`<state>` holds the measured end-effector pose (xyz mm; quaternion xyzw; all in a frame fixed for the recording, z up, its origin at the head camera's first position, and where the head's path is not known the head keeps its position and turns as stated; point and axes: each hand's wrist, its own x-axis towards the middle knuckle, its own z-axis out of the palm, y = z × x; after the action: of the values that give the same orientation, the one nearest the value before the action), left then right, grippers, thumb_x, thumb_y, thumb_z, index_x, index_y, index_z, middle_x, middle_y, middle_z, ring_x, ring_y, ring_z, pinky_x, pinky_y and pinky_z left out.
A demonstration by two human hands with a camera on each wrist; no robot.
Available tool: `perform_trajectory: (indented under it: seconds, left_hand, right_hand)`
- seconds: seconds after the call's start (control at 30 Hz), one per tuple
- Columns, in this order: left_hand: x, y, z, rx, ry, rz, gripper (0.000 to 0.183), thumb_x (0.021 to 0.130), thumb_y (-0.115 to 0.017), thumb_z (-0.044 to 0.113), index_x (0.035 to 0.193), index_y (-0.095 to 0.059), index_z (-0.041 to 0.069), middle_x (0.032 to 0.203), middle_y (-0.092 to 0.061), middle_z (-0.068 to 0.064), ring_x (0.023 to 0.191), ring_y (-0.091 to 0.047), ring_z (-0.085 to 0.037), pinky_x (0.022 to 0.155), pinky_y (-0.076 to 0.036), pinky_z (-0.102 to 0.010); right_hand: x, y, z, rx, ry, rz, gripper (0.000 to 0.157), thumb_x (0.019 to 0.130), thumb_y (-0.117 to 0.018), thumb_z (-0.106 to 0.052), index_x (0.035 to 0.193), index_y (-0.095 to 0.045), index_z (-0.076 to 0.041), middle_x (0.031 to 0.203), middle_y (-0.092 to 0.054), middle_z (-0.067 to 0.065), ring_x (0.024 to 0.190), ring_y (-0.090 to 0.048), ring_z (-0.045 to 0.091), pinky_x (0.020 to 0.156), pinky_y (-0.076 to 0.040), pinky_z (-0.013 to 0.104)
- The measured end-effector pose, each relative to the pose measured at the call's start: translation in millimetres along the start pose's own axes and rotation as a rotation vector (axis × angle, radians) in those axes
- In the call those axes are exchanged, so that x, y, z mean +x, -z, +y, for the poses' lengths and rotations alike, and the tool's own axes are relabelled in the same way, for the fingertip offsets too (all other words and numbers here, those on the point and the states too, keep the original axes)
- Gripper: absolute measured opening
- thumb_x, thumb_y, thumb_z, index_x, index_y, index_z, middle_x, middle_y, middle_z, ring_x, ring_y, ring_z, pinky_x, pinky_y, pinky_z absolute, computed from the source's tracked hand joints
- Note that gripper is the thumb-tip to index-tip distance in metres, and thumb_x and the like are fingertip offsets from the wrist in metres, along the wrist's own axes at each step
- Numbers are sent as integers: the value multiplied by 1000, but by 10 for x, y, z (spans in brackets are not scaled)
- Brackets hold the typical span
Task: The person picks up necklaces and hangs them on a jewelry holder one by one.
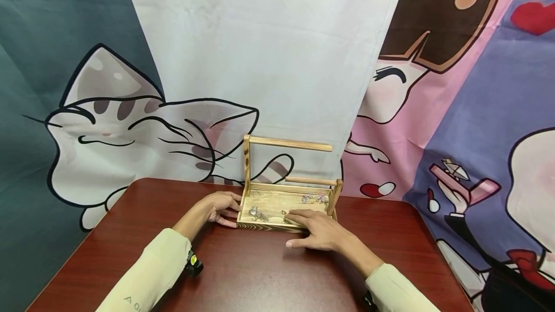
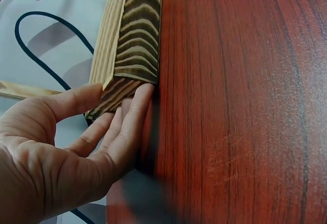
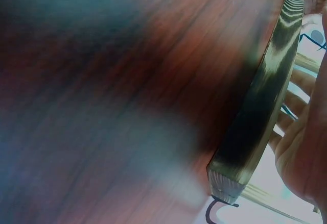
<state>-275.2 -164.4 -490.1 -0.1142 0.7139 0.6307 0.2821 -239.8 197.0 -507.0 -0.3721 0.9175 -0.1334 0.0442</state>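
A shallow wooden tray (image 1: 277, 201) with an upright post and two rods stands on the table. My left hand (image 1: 221, 206) is at the tray's left end. In the left wrist view its thumb (image 2: 84, 100) meets the upper edge, while the other fingers touch the end face lower down. My right hand (image 1: 320, 227) reaches over the front rim, fingers extended and thumb spread, its fingertips beside a small metallic piece (image 1: 284, 212). Silvery jewelry (image 1: 258, 214) lies at the tray's front left, and pink and clear jewelry (image 1: 314, 199) at the back right.
The upper rod (image 1: 290, 143) runs from the tall left post (image 1: 247, 165); a lower rod (image 1: 310, 181) meets the short right post (image 1: 336, 196). A reddish-brown table (image 1: 251, 268) carries the tray. Behind it hangs a printed cartoon cloth (image 1: 269, 52).
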Motion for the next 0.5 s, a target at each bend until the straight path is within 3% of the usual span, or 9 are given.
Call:
perform_trajectory:
  seconds: [0.27,0.5]
  left_hand:
    - [32,-30,56,51,15,-50,54,106,-61,-3,160,-52,-1,128,-73,-19,112,-73,-28,95,-72,-53]
    - [21,-12,57,43,37,-47,57,106,-60,-5,163,-50,-1,126,-71,-18,113,-72,-28,97,-72,-53]
  right_hand:
    - [81,-1,-6,29,13,-19,85,99,-67,-78,163,-62,-22,169,-61,2,160,-54,27,130,-51,58]
    - [144,-41,-55,16,-23,-62,85,99,-61,-84,161,-65,-26,171,-59,-6,163,-51,22,127,-54,57]
